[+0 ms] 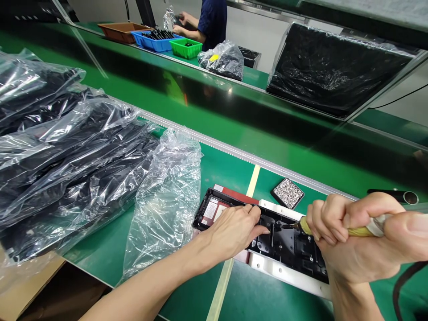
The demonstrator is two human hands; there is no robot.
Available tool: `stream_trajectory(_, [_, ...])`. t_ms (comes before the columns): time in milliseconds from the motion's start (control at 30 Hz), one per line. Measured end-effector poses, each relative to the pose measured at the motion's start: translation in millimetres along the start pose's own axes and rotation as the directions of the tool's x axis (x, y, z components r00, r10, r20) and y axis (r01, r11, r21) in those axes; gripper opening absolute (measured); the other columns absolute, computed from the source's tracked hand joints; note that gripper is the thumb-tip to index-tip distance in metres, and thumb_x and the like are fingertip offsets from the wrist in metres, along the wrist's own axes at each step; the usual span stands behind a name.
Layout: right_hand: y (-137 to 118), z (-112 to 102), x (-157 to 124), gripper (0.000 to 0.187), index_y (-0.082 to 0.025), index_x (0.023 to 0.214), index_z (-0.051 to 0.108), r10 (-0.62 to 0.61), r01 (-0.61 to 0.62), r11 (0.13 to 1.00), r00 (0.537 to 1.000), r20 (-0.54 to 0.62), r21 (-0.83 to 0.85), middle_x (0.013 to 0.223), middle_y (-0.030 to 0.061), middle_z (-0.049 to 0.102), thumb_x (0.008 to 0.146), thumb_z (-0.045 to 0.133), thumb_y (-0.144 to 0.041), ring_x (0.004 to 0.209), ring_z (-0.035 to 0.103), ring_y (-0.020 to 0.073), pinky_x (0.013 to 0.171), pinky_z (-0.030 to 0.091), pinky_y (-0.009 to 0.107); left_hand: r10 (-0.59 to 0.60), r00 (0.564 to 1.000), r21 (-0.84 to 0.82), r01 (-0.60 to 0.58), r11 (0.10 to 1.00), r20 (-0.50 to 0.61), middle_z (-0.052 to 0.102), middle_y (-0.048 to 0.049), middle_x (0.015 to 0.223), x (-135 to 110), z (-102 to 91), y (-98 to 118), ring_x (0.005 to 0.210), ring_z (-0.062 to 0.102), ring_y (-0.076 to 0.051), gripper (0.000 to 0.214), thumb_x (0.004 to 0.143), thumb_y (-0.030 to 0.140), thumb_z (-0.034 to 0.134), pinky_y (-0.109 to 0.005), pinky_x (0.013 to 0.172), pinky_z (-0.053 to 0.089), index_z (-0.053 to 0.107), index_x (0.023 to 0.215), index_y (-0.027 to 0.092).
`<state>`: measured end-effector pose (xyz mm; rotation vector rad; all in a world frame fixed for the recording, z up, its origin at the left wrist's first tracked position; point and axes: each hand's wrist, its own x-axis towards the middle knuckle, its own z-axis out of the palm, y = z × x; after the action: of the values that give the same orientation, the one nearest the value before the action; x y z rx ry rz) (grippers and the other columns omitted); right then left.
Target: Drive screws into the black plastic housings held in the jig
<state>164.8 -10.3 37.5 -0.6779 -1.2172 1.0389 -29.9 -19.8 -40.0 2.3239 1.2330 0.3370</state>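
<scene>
A long black plastic housing (287,245) lies open side up in a white fixture (290,270) on the green bench. My left hand (230,229) rests across its left half, fingers bent over the far wall and thumb on the inside, holding it. In my right hand (357,232) a screwdriver (306,225) with a yellowish handle is gripped in a closed fist. Its shaft slants left into the middle of the housing, where small screws and posts show. Whether the tip sits on a screw is too small to tell.
A square dish of small screws (288,193) stands beyond the fixture. Left are a crumpled clear bag (163,200) and bagged black parts (67,165). A black tube (394,196) lies at right. Across the green conveyor (200,107), a person (214,22) works behind blue (157,42) and green bins (186,49).
</scene>
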Motion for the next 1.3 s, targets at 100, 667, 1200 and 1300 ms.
stream_trajectory(100, [-1.0, 0.9, -0.1, 0.033, -0.023, 0.072, 0.066, -0.004, 0.004, 1.0, 1.0, 0.011, 0.002, 0.048, -0.0028, 0.047, 0.099, 0.063, -0.043, 0.036, 0.034, 0.0113, 0.036, 0.033, 0.026, 0.002, 1.0, 0.005, -0.002, 1.0, -0.01, 0.067, -0.0005, 0.09, -0.3, 0.8, -0.8, 0.076, 0.069, -0.023, 0.029, 0.11, 0.046, 0.057, -0.034, 0.058, 0.033, 0.057, 0.1, 0.018])
stream_trajectory(667, [0.6, 3.6, 0.4, 0.034, -0.024, 0.072, 0.064, -0.011, 0.011, 1.0, 1.0, 0.0, -0.019, 0.049, -0.0033, 0.047, 0.099, 0.06, -0.043, 0.036, 0.033, 0.0114, 0.034, 0.031, 0.026, 0.0, 1.0, -0.01, 0.0, 1.0, -0.019, 0.066, -0.0004, 0.089, 0.8, 1.6, -1.3, 0.073, 0.066, -0.022, 0.029, 0.109, 0.046, 0.057, -0.034, 0.058, 0.026, 0.057, 0.098, 0.019])
stream_trajectory(1200, [1.4, 3.1, 0.4, 0.033, -0.024, 0.073, 0.066, -0.002, 0.002, 1.0, 1.0, 0.016, -0.016, 0.049, -0.0033, 0.048, 0.099, 0.062, -0.044, 0.037, 0.033, 0.0118, 0.035, 0.031, 0.027, 0.016, 0.999, 0.004, -0.016, 1.0, -0.035, 0.067, -0.0006, 0.089, 0.6, 5.2, -3.0, 0.073, 0.067, -0.022, 0.031, 0.11, 0.047, 0.055, -0.035, 0.057, 0.027, 0.056, 0.099, 0.019])
stream_trajectory(1300, [1.3, 3.5, 0.6, 0.034, -0.024, 0.073, 0.066, -0.001, 0.002, 1.0, 1.0, 0.025, -0.02, 0.049, -0.0032, 0.048, 0.1, 0.063, -0.045, 0.037, 0.033, 0.012, 0.035, 0.032, 0.027, 0.021, 0.999, -0.001, -0.021, 1.0, -0.043, 0.066, -0.0005, 0.088, 0.2, 6.7, -3.2, 0.072, 0.066, -0.022, 0.031, 0.11, 0.047, 0.056, -0.035, 0.057, 0.027, 0.056, 0.099, 0.018])
